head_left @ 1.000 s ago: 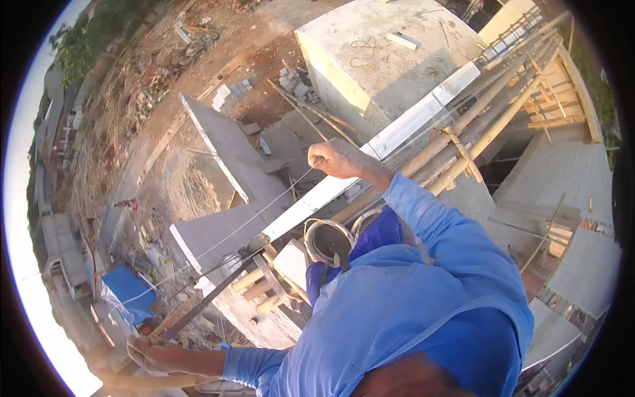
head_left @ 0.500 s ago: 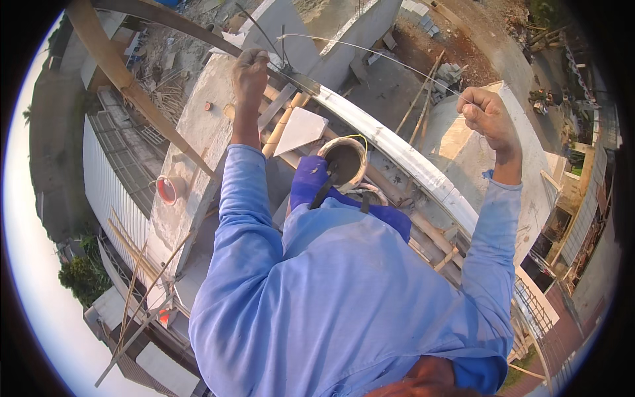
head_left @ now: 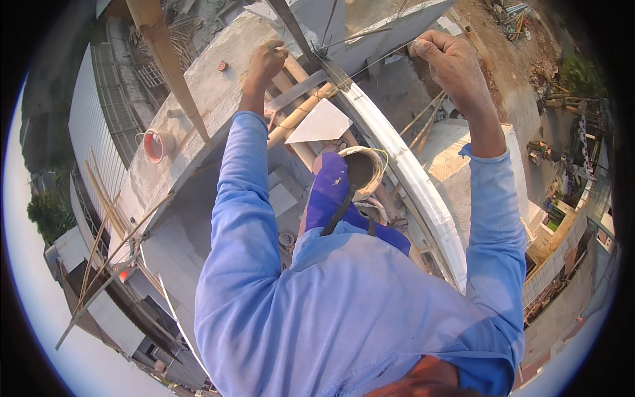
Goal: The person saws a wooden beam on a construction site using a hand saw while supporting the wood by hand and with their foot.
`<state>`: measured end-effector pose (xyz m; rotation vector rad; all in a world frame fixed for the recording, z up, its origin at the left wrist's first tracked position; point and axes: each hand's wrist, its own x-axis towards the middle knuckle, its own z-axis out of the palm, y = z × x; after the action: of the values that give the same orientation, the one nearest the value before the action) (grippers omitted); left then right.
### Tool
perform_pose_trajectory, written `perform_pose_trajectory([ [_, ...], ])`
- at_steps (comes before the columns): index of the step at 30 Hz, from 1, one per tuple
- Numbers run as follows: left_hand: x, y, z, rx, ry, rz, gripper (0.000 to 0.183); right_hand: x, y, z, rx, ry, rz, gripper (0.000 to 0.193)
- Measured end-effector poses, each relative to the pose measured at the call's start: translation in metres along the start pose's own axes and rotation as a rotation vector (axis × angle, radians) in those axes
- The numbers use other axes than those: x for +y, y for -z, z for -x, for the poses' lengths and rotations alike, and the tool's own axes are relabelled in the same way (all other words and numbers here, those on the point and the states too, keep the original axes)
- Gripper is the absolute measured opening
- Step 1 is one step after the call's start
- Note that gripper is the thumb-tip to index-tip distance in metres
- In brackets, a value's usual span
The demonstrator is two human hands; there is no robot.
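My right hand (head_left: 453,63) is raised over the long white beam edge, thumb and fingers closed on a thin pale string (head_left: 380,61). The string runs leftward and down to the wooden post (head_left: 294,26), near some thin metal rods (head_left: 357,36). My left hand (head_left: 266,61) is curled closed, left of that post and above the pale concrete ledge. Whatever its fingers hold, if anything, is hidden. Below the hands, a triangular white board (head_left: 321,123) lies on bamboo poles (head_left: 299,118). A bucket of grey mortar (head_left: 360,169) stands by my knee.
A white bucket with a red inside (head_left: 153,146) and a small reddish round item (head_left: 223,66) sit on the ledge at left. A slanting timber (head_left: 165,63) crosses there. The white beam edge (head_left: 403,165) curves past my right side, with lower ground beyond it.
My view has shifted and turned. My right hand has come up and inward, closer to the post, and the visible string is shorter. My left hand has moved off the post's rod area, still curled.
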<state>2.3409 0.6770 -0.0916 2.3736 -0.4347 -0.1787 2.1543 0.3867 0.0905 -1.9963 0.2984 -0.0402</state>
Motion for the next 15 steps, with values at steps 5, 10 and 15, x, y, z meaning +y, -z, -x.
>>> perform_pose_trajectory([
  [5,0.083,0.124,0.006,0.418,-0.249,0.456,0.023,-0.008,-0.056,-0.069,-0.069,-0.034,-0.050,0.024],
  [10,0.066,0.236,-0.032,0.943,-0.367,0.342,0.022,-0.024,-0.101,-0.147,-0.110,-0.113,-0.133,0.023],
  [15,0.036,0.243,-0.068,0.273,-0.329,0.422,0.067,-0.052,-0.120,-0.199,-0.033,-0.174,-0.163,0.020],
])
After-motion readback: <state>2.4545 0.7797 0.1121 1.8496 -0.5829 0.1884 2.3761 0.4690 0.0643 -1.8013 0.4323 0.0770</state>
